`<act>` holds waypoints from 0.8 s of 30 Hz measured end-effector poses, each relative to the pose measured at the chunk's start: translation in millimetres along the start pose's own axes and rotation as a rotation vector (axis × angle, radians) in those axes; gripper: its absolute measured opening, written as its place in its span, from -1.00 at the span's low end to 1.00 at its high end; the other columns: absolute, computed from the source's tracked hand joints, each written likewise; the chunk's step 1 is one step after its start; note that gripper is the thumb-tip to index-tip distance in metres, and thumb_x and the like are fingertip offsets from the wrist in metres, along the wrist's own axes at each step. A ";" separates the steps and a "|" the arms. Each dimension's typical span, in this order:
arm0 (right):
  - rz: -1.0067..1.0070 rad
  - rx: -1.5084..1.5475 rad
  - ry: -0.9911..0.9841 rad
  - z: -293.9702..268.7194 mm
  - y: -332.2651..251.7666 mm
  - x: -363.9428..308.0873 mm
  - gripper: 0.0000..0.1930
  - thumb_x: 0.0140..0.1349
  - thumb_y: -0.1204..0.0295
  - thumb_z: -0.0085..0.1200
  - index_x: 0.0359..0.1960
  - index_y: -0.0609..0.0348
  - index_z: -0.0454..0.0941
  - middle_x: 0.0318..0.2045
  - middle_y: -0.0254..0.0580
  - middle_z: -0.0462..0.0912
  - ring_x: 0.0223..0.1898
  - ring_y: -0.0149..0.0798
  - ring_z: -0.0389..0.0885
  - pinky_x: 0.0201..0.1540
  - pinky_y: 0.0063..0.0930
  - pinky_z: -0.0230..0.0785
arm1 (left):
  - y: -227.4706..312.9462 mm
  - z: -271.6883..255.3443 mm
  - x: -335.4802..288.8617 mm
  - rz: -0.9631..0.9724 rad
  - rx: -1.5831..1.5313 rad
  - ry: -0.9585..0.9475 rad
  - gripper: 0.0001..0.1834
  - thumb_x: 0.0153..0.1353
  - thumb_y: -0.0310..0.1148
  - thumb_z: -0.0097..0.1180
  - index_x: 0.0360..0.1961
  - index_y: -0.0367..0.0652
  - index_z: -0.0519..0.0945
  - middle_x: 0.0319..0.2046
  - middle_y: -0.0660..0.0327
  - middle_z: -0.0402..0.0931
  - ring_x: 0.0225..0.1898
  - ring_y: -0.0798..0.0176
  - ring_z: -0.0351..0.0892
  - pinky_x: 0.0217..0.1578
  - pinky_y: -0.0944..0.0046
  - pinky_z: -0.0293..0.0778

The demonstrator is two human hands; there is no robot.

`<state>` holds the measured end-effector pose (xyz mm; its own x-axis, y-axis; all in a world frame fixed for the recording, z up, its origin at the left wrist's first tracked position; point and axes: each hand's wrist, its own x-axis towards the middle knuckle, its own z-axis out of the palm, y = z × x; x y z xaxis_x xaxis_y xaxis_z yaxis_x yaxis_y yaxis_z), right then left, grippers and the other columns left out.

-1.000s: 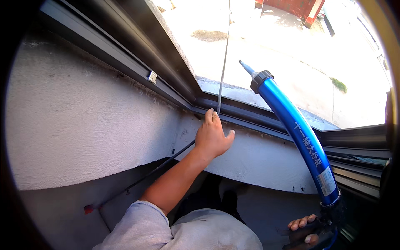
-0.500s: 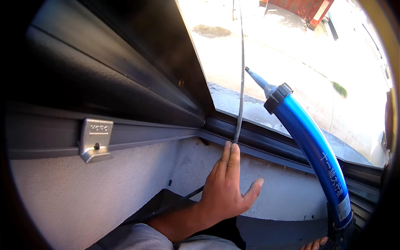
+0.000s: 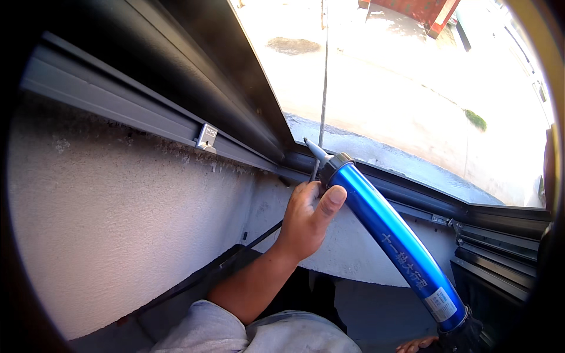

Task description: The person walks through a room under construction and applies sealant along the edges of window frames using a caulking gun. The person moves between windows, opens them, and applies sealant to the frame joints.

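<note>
A blue caulking gun (image 3: 382,226) with a black front collar and a grey cone nozzle (image 3: 318,152) slants from lower right toward the window frame. Its nozzle tip lies in front of a thin dark rod or cord, before the bright glass. My left hand (image 3: 306,220) is at the collar, thumb over the barrel's edge and fingers curled partly out of sight behind it. Only some curled fingers of my right hand (image 3: 416,345) show, beside the gun's black rear end (image 3: 462,335); the handle is mostly hidden.
A dark window frame (image 3: 376,188) crosses ahead and meets a grey rail (image 3: 118,103) on the left. On that rail sits a small metal bracket (image 3: 206,137). A rough pale wall (image 3: 135,217) lies below it. Stacked dark metal profiles (image 3: 500,259) stand at right.
The caulking gun has shifted left, and its nozzle has come down toward the frame. My left hand has gone from flat, stretched fingers to curling at the collar. The view has shifted too.
</note>
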<state>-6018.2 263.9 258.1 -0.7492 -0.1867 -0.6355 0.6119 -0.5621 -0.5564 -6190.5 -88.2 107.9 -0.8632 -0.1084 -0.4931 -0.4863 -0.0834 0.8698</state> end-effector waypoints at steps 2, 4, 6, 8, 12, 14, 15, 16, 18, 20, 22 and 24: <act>0.017 0.005 0.004 -1.9 -11.3 -5.4 -0.25 -0.08 0.39 0.28 0.28 0.22 0.42 0.00 0.00 0.60 0.03 -0.02 0.59 0.18 0.03 0.38 | 16.2 12.4 6.0 -0.049 -0.067 0.052 -0.08 0.23 0.58 -0.01 -0.17 -0.27 0.55 -0.22 0.03 0.47 -0.09 0.17 0.47 0.02 0.15 0.40; 0.019 0.011 0.001 -5.2 -13.1 -6.5 -0.25 -0.08 0.39 0.28 0.28 0.22 0.42 0.00 0.00 0.60 0.03 -0.01 0.59 0.18 0.03 0.38 | 16.9 22.9 8.0 -0.058 -0.138 0.146 -0.17 0.25 0.48 0.12 -0.14 -0.24 0.58 -0.27 0.15 0.49 -0.12 0.28 0.48 -0.04 0.25 0.43; 0.015 0.013 -0.006 -5.3 -16.6 -2.0 -0.25 -0.08 0.39 0.28 0.28 0.23 0.42 0.00 0.01 0.60 0.03 -0.01 0.59 0.18 0.04 0.38 | 17.2 19.9 11.3 -0.069 -0.195 0.144 -0.18 0.27 0.43 0.15 -0.09 -0.27 0.59 -0.23 0.16 0.50 -0.11 0.31 0.46 -0.02 0.28 0.41; 0.006 0.008 -0.030 -6.4 -25.2 3.7 -0.25 -0.08 0.40 0.28 0.28 0.23 0.42 0.00 0.01 0.60 0.03 -0.01 0.59 0.18 0.04 0.39 | 18.7 17.7 11.9 -0.061 -0.239 0.132 -0.20 0.28 0.39 0.17 -0.04 -0.29 0.60 -0.20 0.17 0.51 -0.09 0.33 0.45 0.01 0.30 0.39; -0.007 -0.008 -0.073 -12.2 -33.5 13.4 -0.25 -0.08 0.40 0.28 0.28 0.23 0.42 0.00 0.02 0.60 0.03 0.00 0.59 0.18 0.04 0.39 | 16.2 17.5 3.3 -0.040 -0.280 0.112 -0.22 0.29 0.32 0.20 0.01 -0.31 0.61 -0.15 0.19 0.51 -0.06 0.34 0.42 0.06 0.33 0.35; -0.018 -0.002 -0.074 -13.9 -33.5 9.3 -0.25 -0.08 0.40 0.28 0.28 0.23 0.42 0.00 0.02 0.61 0.03 0.00 0.59 0.18 0.05 0.39 | 15.5 20.8 1.4 -0.048 -0.282 0.103 -0.23 0.29 0.31 0.21 0.02 -0.31 0.61 -0.14 0.18 0.51 -0.05 0.34 0.41 0.08 0.31 0.33; -0.023 0.002 -0.072 -13.7 -32.5 8.8 -0.25 -0.08 0.40 0.28 0.28 0.23 0.42 0.00 0.02 0.61 0.03 0.01 0.60 0.18 0.05 0.39 | 14.5 21.9 1.4 -0.057 -0.284 0.104 -0.24 0.29 0.30 0.21 0.02 -0.31 0.60 -0.14 0.18 0.50 -0.03 0.33 0.41 0.10 0.30 0.33; -0.018 -0.001 -0.072 -14.3 -32.3 7.9 -0.25 -0.08 0.40 0.28 0.27 0.24 0.42 0.00 0.02 0.61 0.03 0.01 0.60 0.18 0.05 0.39 | 12.5 20.9 0.2 -0.066 -0.293 0.115 -0.25 0.29 0.30 0.21 0.02 -0.30 0.60 -0.14 0.17 0.50 -0.02 0.33 0.40 0.11 0.28 0.32; -0.007 -0.002 -0.077 -15.3 -32.7 7.3 -0.25 -0.08 0.40 0.28 0.27 0.24 0.42 0.00 0.03 0.61 0.03 0.01 0.60 0.18 0.05 0.40 | 9.3 16.3 0.7 -0.092 -0.372 0.145 -0.24 0.29 0.30 0.21 0.02 -0.31 0.60 -0.14 0.16 0.49 -0.02 0.32 0.40 0.13 0.26 0.30; 0.001 -0.003 -0.072 -13.4 -25.2 3.8 -0.25 -0.08 0.41 0.27 0.27 0.24 0.42 0.00 0.03 0.61 0.03 0.01 0.60 0.18 0.06 0.40 | 1.5 9.8 7.2 -0.127 -0.408 0.157 -0.23 0.28 0.31 0.21 0.03 -0.31 0.60 -0.14 0.16 0.48 -0.02 0.32 0.39 0.13 0.24 0.29; 0.002 0.000 -0.060 -12.0 -19.5 2.0 -0.25 -0.08 0.41 0.27 0.27 0.24 0.42 0.00 0.03 0.61 0.03 0.02 0.60 0.18 0.06 0.40 | -10.4 3.4 16.2 -0.176 -0.403 0.156 -0.22 0.27 0.32 0.21 0.02 -0.31 0.60 -0.16 0.16 0.48 -0.03 0.31 0.39 0.11 0.22 0.27; 0.000 0.014 -0.047 -13.7 -14.1 -3.9 -0.25 -0.08 0.41 0.27 0.27 0.24 0.43 0.00 0.04 0.61 0.03 0.02 0.60 0.18 0.06 0.40 | -10.0 2.2 20.2 -0.188 -0.409 0.158 -0.21 0.26 0.33 0.21 0.01 -0.31 0.60 -0.17 0.17 0.47 -0.05 0.32 0.39 0.07 0.24 0.28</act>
<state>-6020.4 283.5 261.2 -0.7604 -0.2246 -0.6094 0.6089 -0.5729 -0.5486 -6203.4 -87.4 89.4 -0.7186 -0.2010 -0.6658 -0.5114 -0.4961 0.7017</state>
